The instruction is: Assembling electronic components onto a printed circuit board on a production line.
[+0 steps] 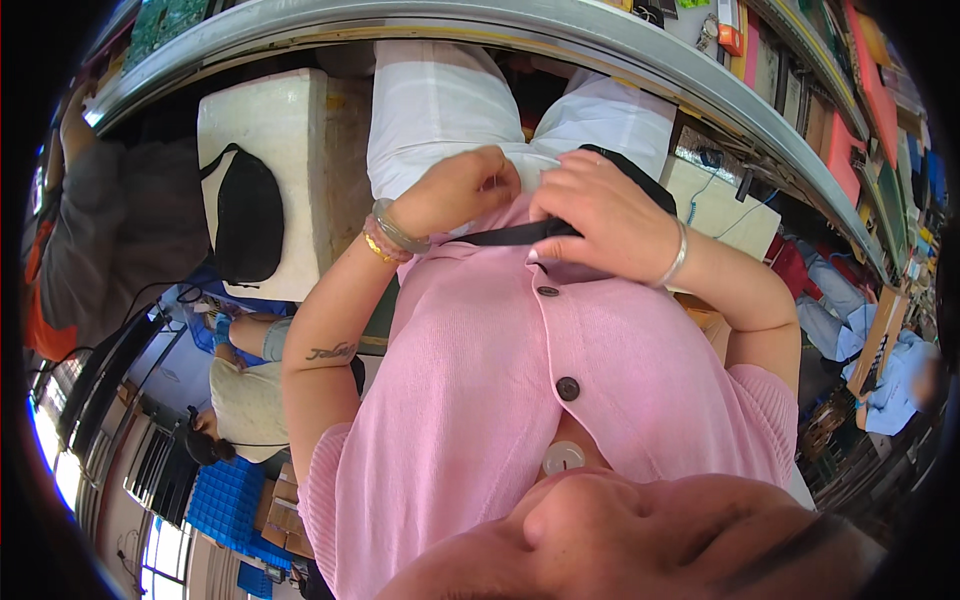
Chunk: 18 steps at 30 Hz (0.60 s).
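My left hand (468, 188), with bracelets at its wrist, is held at my waist above my lap. Its fingers are curled in, and whatever is between them is hidden. Beside it, my right hand (605, 215) is closed on a black strap (505, 236) that crosses the front of my waist, its thumb below the strap. A black fabric piece (632, 176) shows past the right hand, partly covered by it. Under both hands lie the hem of my pink buttoned top (480, 330) and my white trousers (440, 110).
A metal-edged workbench (330, 18) curves ahead of my knees, with boards and small parts on it. To my left stands a white foam box (300, 130) with a black pouch-like fabric item (250, 215) on it. Other people sit on both sides.
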### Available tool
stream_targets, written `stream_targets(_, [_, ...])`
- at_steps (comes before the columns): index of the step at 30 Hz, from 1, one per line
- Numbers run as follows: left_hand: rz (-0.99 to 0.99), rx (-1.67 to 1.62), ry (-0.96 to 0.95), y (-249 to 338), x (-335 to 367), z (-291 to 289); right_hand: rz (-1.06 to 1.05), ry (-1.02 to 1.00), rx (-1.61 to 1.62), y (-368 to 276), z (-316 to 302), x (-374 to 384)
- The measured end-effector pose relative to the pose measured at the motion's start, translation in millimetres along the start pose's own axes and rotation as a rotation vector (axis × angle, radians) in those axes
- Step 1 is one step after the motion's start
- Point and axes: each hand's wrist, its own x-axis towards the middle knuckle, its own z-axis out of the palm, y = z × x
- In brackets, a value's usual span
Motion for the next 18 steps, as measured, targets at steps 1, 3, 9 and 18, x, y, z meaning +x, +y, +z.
stream_targets(1, [0.087,0.023,0.103,0.0,2.5,-2.4,-0.024,0.017,-0.036,-4.9,1.0,-2.7])
stream_targets(3, [0.279,0.032,0.203,-5.0,8.9,-5.2,-0.046,0.05,-0.078,-9.7,3.3,-4.8])
stream_targets(9, [0.063,-0.141,0.197,-25.7,-36.4,-9.6,-0.076,0.164,-0.099,-2.7,6.6,-3.9])
stream_targets(18, [-0.312,-0.429,0.521,-87.9,-109.3,15.1,0.107,0.378,-0.073,30.9,14.1,40.2])
